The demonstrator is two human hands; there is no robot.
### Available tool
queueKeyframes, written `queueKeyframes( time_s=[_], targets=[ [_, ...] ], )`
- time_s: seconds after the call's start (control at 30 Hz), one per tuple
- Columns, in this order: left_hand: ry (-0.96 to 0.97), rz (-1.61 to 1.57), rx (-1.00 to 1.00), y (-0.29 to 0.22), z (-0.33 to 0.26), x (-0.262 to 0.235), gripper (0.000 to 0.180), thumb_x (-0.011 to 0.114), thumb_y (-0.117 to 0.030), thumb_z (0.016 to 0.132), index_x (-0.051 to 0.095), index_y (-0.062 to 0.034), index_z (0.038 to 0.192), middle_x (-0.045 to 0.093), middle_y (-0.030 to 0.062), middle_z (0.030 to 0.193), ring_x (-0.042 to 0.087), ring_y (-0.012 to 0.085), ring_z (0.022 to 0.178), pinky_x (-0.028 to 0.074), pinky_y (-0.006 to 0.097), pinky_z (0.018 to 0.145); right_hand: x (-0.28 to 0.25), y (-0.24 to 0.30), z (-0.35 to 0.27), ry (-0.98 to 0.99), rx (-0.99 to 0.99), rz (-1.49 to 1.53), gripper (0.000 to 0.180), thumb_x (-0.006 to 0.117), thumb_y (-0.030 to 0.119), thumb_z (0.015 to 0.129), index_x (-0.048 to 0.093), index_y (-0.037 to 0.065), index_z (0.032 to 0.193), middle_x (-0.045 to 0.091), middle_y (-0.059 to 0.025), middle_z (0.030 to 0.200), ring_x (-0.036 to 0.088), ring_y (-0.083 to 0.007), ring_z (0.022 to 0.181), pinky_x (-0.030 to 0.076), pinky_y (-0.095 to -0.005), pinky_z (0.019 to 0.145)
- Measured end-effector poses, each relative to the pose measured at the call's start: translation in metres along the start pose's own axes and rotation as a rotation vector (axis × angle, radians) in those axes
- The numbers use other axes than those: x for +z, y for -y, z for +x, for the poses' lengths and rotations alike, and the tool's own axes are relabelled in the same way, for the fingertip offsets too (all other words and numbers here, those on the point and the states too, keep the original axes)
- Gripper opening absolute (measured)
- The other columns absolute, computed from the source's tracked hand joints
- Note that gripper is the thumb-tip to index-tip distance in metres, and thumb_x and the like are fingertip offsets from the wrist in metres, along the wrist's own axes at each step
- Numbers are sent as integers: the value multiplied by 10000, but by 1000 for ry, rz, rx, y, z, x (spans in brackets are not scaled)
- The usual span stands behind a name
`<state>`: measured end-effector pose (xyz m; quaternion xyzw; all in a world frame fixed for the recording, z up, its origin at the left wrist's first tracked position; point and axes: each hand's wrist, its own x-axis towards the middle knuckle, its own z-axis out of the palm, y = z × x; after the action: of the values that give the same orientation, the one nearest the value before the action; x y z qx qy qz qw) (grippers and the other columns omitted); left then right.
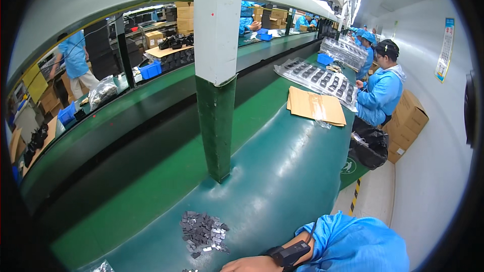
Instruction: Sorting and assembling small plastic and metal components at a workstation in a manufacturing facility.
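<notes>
Pile of small dark pieces (201, 231), some faces silvery, sits on the green table (272, 196) near the lower picture edge, just left of the right hand (251, 264). Table's right edge curves down past the sleeve (353, 244); on the left it borders a lower green strip (126, 206). Pillar (217, 45) stands at that left border, limiting reach beyond the pile. Widest room for moving: table stretch between pile and cardboard sheets (316, 107). Pieces lie at mixed angles, no shared direction; individual long axes too small to tell. Right forearm points left, wrist wearing a black device (291, 254). Right fingers cut off by the frame, can't tell open or closed; left hand out of view.
</notes>
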<state>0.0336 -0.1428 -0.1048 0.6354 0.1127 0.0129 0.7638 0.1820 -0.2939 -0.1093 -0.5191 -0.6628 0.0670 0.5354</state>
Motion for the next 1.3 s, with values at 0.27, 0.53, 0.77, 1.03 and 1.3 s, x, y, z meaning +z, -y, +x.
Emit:
queueKeyframes(
  time_s=[0.27,0.53,0.77,1.03,1.3],
  targets=[
    [-70,-7,50,-1,-9,-6,117,644,129,779,620,45,855,590,97,945,572,163,866,461,258,782,4,6,8,29,-11,-7,106,589,127,877,633,33,856,573,-106,824,564,-306,742,448,-390,625],
    [138,-79,254,18,25,5,20,622,23,857,615,42,858,607,102,901,579,194,864,473,307,758,-9,-5,-16,130,112,-193,272,719,55,690,704,129,952,632,-27,804,610,-214,673,480,-330,565],
    [148,-415,235,30,29,5,113,599,91,840,599,3,912,548,47,1014,560,114,965,468,246,843,5,1,0,-126,91,-227,166,680,9,667,595,45,805,560,-73,759,544,-227,623,430,-328,552],
    [103,-405,238,45,27,5,110,610,75,847,610,21,942,568,54,1002,585,122,944,484,250,838,12,-2,-13,-113,110,-234,303,769,240,745,593,34,879,566,-82,776,531,-226,635,414,-316,554],
    [86,-368,280,42,30,14,72,587,57,874,597,30,940,577,55,987,594,119,927,494,245,831,11,3,-13,-176,164,-249,181,745,86,729,610,26,832,568,-79,746,529,-211,623,408,-304,543]
  ],
)
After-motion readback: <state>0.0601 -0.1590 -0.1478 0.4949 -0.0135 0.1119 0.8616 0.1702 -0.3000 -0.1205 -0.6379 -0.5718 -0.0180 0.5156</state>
